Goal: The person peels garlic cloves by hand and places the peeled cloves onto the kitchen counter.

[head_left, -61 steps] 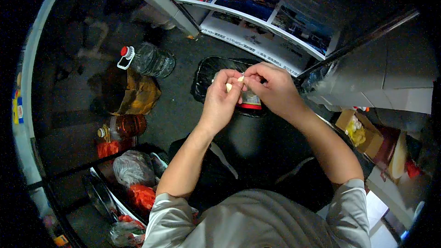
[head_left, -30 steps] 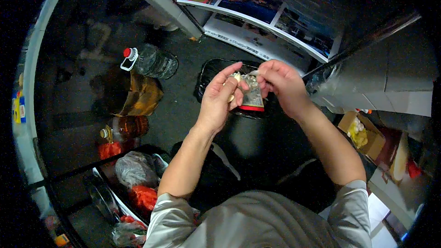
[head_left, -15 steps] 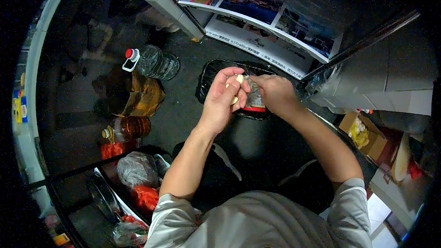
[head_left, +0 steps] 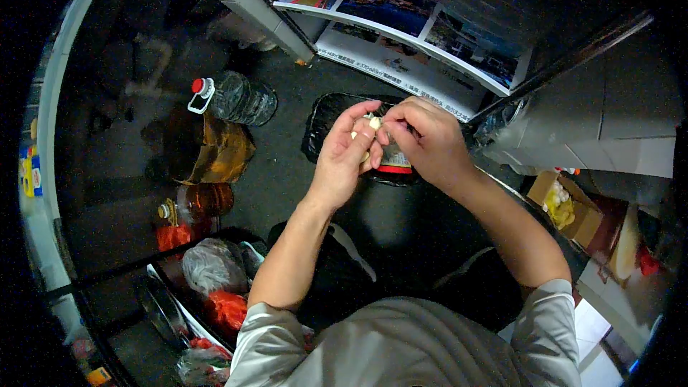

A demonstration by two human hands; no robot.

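Note:
A small pale clove (head_left: 375, 123), like garlic, is pinched between the thumb and fingers of my left hand (head_left: 346, 154). More pale pieces show in its palm, partly covered by the fingers. My right hand (head_left: 431, 142) is closed at the clove's right side, its fingertips together; anything between them is too small to make out. Both hands are above a bin lined with a black bag (head_left: 320, 127). Inside the bin, below my hands, lies a clear packet with a red edge (head_left: 395, 169).
A clear bottle with a red cap (head_left: 244, 98), a brown paper bag (head_left: 223, 149) and a bottle of amber liquid (head_left: 209, 199) stand left. Plastic bags (head_left: 213, 265) lie lower left. A cardboard box (head_left: 586, 221) sits right. A printed panel (head_left: 401, 64) rises beyond the bin.
My right hand moved away from the left hand and has come back to the clove, with its fingers now closed beside it. The left hand has kept its hold nearly in place.

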